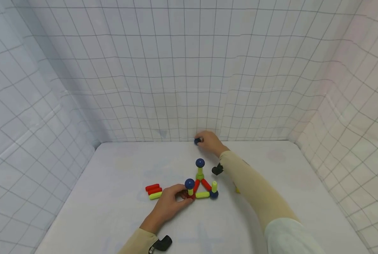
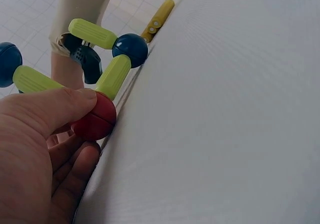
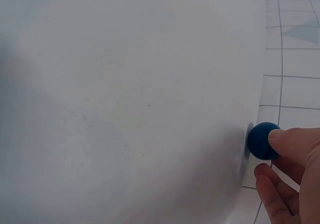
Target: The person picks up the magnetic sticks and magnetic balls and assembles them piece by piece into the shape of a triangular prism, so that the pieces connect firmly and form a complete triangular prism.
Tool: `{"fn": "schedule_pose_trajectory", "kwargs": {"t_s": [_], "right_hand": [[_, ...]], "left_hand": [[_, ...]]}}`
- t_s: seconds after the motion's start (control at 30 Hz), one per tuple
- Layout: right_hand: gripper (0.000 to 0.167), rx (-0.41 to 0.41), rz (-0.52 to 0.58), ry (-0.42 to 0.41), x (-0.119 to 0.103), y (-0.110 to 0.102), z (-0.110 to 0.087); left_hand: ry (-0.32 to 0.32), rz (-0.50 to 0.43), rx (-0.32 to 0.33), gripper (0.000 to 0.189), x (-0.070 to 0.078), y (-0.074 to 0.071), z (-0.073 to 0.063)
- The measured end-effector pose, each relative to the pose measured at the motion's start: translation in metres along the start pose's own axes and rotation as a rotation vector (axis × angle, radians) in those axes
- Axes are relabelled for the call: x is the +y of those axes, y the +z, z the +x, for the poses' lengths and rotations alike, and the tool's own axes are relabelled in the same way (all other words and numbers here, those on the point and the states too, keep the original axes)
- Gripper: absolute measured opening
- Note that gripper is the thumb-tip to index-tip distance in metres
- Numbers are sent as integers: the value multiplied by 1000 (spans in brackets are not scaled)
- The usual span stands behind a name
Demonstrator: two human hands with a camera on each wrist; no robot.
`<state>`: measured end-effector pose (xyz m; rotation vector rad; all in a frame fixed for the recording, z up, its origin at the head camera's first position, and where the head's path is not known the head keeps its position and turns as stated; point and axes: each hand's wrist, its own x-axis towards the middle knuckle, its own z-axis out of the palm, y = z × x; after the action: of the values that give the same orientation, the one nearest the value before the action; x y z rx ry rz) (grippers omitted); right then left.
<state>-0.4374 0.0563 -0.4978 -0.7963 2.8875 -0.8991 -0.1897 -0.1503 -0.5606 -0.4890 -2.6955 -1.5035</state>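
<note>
My left hand grips the red ball at the near left corner of a ball-and-rod structure. Its flat triangular base has two red rods and one yellow-green rod. A green ball forms the far corner and a blue ball the right one. Short rods stand up from all three corners; those on the red and green balls carry blue balls on top. By the table's back edge, my right hand pinches a loose blue ball between thumb and fingers.
Left of the structure lie two red rods and a yellow-green rod. Several yellow rods lie to the right, mostly behind my right forearm in the head view. Grid-patterned white cloth walls enclose the white table.
</note>
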Motion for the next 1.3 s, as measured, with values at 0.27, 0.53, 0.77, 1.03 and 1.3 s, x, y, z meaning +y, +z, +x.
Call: {"fn": "schedule_pose_trajectory", "kwargs": {"t_s": [0.27, 0.53, 0.77, 1.03, 1.3], "right_hand": [[40, 4, 23, 16, 10, 4, -5], [38, 36, 52, 27, 12, 7, -13], [35, 68, 113, 76, 11, 7, -19], [29, 98, 187, 87, 21, 10, -22], [29, 139, 224, 90, 23, 9, -28]], "left_hand": [[7, 10, 1, 23, 1, 1, 1], [13, 6, 9, 23, 0, 2, 1], [18, 13, 19, 22, 2, 1, 2], [11, 9, 16, 23, 2, 1, 2], [4, 6, 15, 23, 2, 2, 1]]}}
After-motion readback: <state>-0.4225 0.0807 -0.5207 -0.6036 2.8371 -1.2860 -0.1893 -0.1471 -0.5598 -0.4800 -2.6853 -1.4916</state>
